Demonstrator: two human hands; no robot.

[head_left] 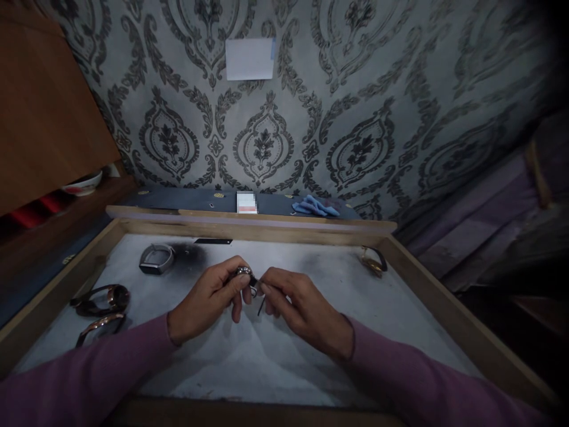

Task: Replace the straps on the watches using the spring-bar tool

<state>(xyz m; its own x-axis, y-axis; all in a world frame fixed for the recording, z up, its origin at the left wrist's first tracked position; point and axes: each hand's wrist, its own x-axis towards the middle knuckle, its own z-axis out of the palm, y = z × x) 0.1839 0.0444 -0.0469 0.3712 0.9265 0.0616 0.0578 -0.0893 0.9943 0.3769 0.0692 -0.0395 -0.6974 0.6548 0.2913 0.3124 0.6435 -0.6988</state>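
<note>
Above the middle of the white-lined tray, my left hand [217, 293] grips a small wristwatch [243, 271] between thumb and fingers. The watch has a shiny case and a dark strap [253, 283]. My right hand [302, 302] is closed at the strap's end, its thumb and forefinger pinched together there. A thin dark strip [261, 306] sticks out below the right fingertips; whether it is part of the strap or a separate piece I cannot tell. The two hands are almost touching, and the fingers partly hide the watch.
Inside the wooden-rimmed tray [249, 224] lie a grey-banded watch [156, 259], dark watches [104, 300] at the left and a gold-coloured watch [373, 261] at the far right. Behind the rim are a small white box [246, 202] and a blue cloth [315, 206], before a patterned wall.
</note>
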